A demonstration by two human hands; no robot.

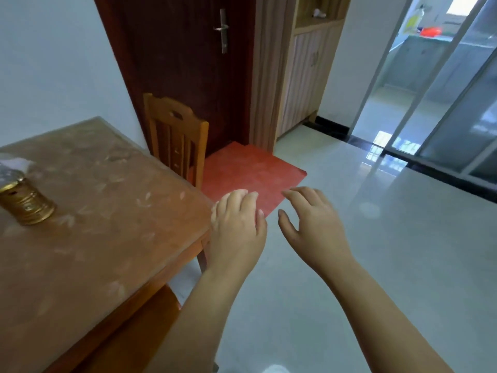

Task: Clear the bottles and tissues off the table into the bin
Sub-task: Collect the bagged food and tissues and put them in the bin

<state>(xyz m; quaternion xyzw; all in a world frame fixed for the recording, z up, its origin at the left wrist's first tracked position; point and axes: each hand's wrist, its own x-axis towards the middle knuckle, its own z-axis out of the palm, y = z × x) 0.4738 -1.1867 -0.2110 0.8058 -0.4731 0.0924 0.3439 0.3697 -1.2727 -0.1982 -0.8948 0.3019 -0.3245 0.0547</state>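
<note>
A bottle lies on its side at the left edge of the wooden table; only its gold screw cap and a bit of clear neck show. Behind the cap sits a white tissue, partly cut off by the frame. My left hand hovers just past the table's right corner, fingers relaxed and empty. My right hand hangs beside it over the floor, fingers spread and empty. No bin is in view.
A wooden chair stands tucked at the table's far end. A red mat lies before a dark door. Glossy pale floor tiles stretch right toward sliding glass doors. Another chair seat shows under the table's near edge.
</note>
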